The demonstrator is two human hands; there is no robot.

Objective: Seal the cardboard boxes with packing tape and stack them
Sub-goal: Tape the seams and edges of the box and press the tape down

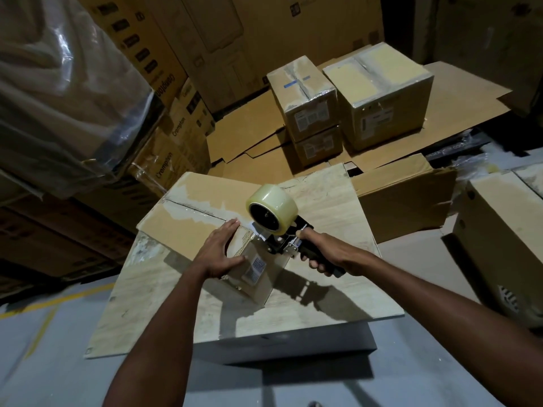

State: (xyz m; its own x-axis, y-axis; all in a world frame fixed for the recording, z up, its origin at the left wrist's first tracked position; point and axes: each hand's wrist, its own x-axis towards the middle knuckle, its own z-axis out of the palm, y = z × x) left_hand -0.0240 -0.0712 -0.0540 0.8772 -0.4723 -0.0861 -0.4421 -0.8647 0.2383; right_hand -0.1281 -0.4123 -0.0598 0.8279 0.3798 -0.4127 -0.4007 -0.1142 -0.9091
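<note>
From where I stand, the job looks partly done. Behind the work surface, on flattened sheets of brown cardboard [249,133], a taped brown cardboard carton [305,83] already sits on top of a second taped carton [318,148], and a larger taped carton [382,92] stands just beside them. The piece in hand now is a small brown cardboard box with a printed label [255,271]. It is propped on an edge and tilted, on a pale wood-grain board [164,289]. I can't make out whether any fresh tape has gone onto it yet, so I'd judge the sealing of this one is just under way, with the stacking not yet done. The left hand [220,251] lies over the box's upper left corner, fingers straight and pressing down on the top and thumb stretched along the near side, steadying it rather than clutching it. The right hand [320,254] is wrapped tight around the handle of a black tape dispenser carrying a roll of clear packing tape [276,227]. The dispenser's front end touches the box's far right edge. So the box lies between the two hands, under the left and just beside the right. A big brown carton [499,230] waits off to the right; whether it is sealed I can't tell.
</note>
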